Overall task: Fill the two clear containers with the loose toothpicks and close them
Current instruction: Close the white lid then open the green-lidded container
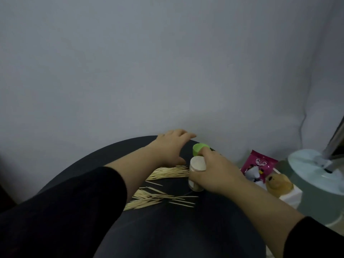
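**One container in hand, toothpicks loose on the table**

We see the right hand [216, 172] curled round a clear container [197, 164] packed with toothpicks, standing on the black table [89, 164]. Its forefinger touches a green lid [197, 150] just behind. The left hand [171, 146] reaches to the table's far edge, fingers straight and spread (holding nothing). Loose toothpicks [167, 173] lie in two heaps between the forearms

Pink snack packet [258, 162] — white lamp base [312, 172]
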